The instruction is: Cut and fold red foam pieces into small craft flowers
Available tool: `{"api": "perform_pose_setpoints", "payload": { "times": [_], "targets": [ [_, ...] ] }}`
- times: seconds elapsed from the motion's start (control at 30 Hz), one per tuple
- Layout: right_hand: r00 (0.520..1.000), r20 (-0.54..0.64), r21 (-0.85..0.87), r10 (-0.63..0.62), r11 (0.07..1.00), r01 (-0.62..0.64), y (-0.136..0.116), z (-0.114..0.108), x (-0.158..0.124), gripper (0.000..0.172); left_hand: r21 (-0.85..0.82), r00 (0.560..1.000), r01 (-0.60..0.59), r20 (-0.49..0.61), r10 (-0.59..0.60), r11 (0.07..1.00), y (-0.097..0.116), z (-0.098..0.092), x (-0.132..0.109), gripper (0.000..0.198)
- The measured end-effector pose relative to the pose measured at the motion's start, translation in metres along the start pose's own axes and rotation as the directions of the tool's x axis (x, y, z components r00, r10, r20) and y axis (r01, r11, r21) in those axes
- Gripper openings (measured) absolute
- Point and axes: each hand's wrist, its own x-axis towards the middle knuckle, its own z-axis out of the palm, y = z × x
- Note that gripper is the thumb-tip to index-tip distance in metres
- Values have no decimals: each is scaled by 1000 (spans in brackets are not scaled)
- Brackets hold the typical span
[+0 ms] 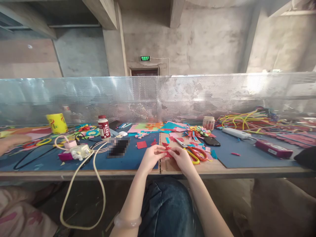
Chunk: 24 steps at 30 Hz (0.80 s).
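co-worker's arm (10, 143) reaching in, cut off | yellow canister (57, 123) standing, inside hidden | capped bottle (104, 128) standing | left hand (150, 158) and right hand (182, 158) pinching red paper (167, 153) above the table (205, 167), fingers partly hiding it | jar (208, 123) standing, contents blurring

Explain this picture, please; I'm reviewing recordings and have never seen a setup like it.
There is no machine here. A camera on a person's head looks forward and down at their two bare hands. The left hand and right hand pinch a small red paper piece between their fingertips, near the front edge of the table. Scissors lie beside the right hand. Farther back are paper flowers, a Costa bottle and a black smartphone. At far left, another person's forearm reaches in.
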Motion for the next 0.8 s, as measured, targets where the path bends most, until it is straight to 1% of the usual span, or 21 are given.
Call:
{"api": "perform_pose_setpoints", "payload": {
  "times": [0.17, 0.27, 0.37, 0.43, 0.53, 0.67, 0.73, 0.8],
  "targets": [
    [999, -28, 37, 46, 998, -45, -2, -1, -2, 26, 28, 1000, -7, -2, 7, 1000, 1, 0, 0, 23],
    [999, -17, 57, 41, 998, -40, -3, -1, -3, 24, 54, 1000, 0, 27, -2, 999, 3, 1, -1, 22],
    [1000, -13, 52, 28, 998, -28, -2, -1, -2, 22, 78, 998, 19, 52, -23, 997, 4, 2, -1, 25],
    [1000, -23, 43, 20, 999, -19, -1, -1, -2, 21, 68, 998, 42, 52, -45, 997, 4, 3, -1, 27],
    [999, -26, 49, 27, 998, -26, -1, 0, -1, 25, 15, 997, 74, 20, -74, 997, 5, 3, -1, 27],
    [998, 29, 173, 55, 983, -59, -5, -1, -2, 37, -78, 996, 91, -17, -92, 993, 5, 3, 0, 25],
    [996, 55, 249, 69, 965, -81, -5, -2, -1, 39, -105, 995, 89, -36, -93, 991, 4, 2, 0, 25],
    [989, 108, 280, 104, 951, -131, -5, -4, 0, 40, -112, 994, 88, -54, -94, 990, 3, 2, 1, 24]
  ]
}}
